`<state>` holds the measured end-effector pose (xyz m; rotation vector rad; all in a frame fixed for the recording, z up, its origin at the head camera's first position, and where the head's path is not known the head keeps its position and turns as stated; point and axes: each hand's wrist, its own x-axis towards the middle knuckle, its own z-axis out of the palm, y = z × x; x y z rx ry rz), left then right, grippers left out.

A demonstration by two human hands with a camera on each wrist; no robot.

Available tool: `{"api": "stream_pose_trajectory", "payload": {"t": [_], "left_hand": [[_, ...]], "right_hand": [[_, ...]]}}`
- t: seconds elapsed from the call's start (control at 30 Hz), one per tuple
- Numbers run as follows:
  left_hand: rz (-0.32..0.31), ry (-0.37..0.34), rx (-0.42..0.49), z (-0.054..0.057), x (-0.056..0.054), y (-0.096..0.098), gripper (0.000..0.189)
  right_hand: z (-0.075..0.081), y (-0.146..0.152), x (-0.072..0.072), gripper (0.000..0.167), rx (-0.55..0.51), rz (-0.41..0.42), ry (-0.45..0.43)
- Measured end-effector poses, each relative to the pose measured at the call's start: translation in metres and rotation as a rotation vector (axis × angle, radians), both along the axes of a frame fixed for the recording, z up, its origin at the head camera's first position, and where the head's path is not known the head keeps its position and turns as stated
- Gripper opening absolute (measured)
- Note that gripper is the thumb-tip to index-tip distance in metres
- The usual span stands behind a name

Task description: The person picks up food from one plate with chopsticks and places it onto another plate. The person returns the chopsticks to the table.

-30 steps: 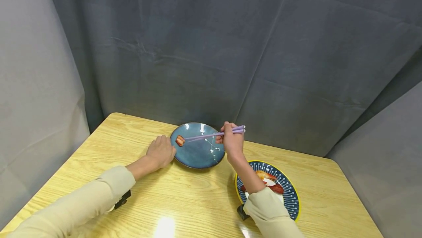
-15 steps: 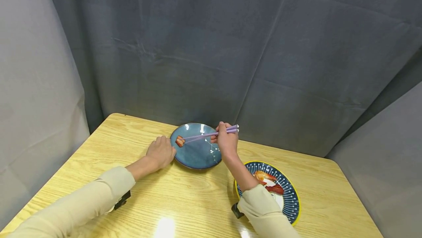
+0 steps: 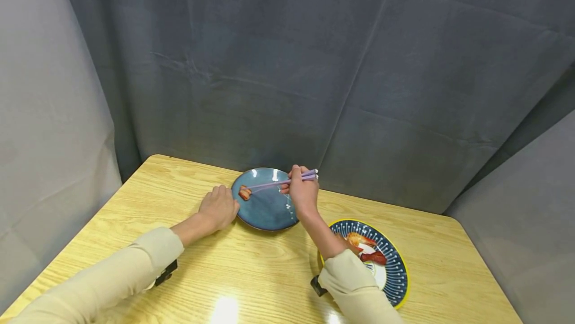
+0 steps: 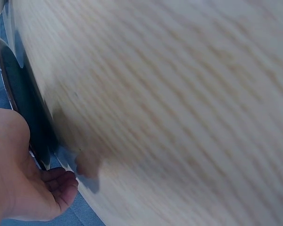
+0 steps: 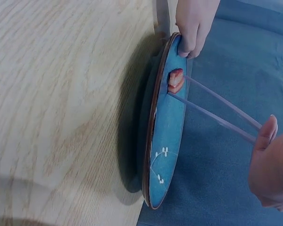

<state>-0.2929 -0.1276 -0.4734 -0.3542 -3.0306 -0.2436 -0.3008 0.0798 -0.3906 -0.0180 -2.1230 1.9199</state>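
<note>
My left hand (image 3: 219, 207) holds the left rim of a round blue plate (image 3: 265, 215), thumb over the edge and fingers curled at its side. My right hand (image 3: 304, 195) grips a pair of lilac chopsticks (image 3: 272, 184) above the plate's right side. Their tips reach a small red-brown piece of meat with pale bands (image 3: 244, 193), near the plate's left edge. In the right wrist view the chopsticks (image 5: 224, 121) stand spread, one tip at each side of the meat (image 5: 176, 80). White blossoms decorate the plate's right part, partly behind my right hand.
A navy-and-white patterned plate (image 3: 399, 284) with a yellow rim stands at the front right, partly under my right forearm. On it lie a shrimp (image 3: 361, 239) and a dark red drumstick-shaped piece (image 3: 376, 258). A grey curtain (image 3: 269, 64) hangs behind the wooden table (image 3: 260, 274).
My right hand has moved left with the chopsticks, bringing their tips onto the piece of meat. The left hand and the blue plate have stayed in place.
</note>
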Motion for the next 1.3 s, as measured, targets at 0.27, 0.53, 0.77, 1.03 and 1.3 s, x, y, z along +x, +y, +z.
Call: {"api": "stream_pose_trajectory", "payload": {"t": [0.27,0.53,0.77,1.03,1.3], "left_hand": [[0.002,-0.022,-0.010,0.000,0.000,-0.001,0.033],[0.005,-0.024,-0.013,0.000,0.000,-0.001,0.034],[0.007,-0.011,-0.004,0.002,-0.001,-0.002,0.033],[0.001,-0.016,-0.010,0.003,0.000,-0.001,0.033],[0.002,-0.023,-0.020,0.004,0.000,0.000,0.034]], "right_hand": [[0.000,-0.007,0.004,0.032,0.045,0.027,0.027],[0.000,-0.008,0.006,0.036,0.119,0.044,0.061],[-0.002,0.000,0.007,0.039,0.149,0.036,0.088],[-0.003,0.012,0.005,0.038,0.166,0.003,0.088],[-0.004,0.028,0.008,0.040,0.126,-0.004,0.090]]}}
